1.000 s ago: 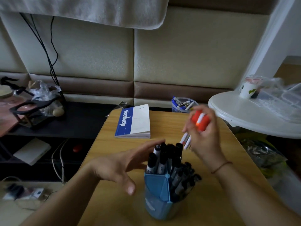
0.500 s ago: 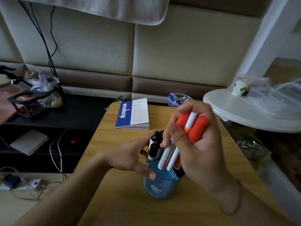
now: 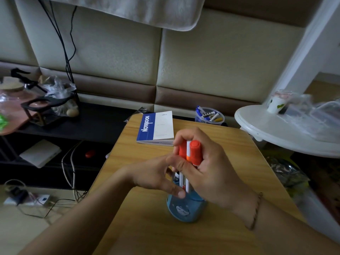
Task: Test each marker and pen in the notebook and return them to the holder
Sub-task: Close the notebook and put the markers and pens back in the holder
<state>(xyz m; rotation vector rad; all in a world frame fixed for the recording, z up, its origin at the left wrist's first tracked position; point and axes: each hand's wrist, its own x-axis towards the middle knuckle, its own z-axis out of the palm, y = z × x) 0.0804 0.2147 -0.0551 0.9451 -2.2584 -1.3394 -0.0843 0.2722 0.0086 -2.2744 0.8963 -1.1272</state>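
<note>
A blue pen holder (image 3: 184,211) stands near the middle of the wooden table (image 3: 147,227). My right hand (image 3: 211,168) grips a bundle of red-capped markers (image 3: 191,153), upright, with their lower ends down inside the holder. My left hand (image 3: 156,176) rests against the holder's left rim, thumb on the blue wall, fingers curled beside the markers. The dark markers in the holder are mostly hidden behind both hands. A closed blue and white notebook (image 3: 156,128) lies at the table's far edge.
A clear tub of pens (image 3: 209,115) sits at the far right corner of the table. A white round table (image 3: 287,133) with a cup (image 3: 276,103) and plastic bags stands to the right. Left of the table are a dark shelf (image 3: 82,124), cables and clutter.
My right hand has brought the red-capped markers from above the table down into the holder. My left hand has moved in from open beside the holder to hold its rim.
</note>
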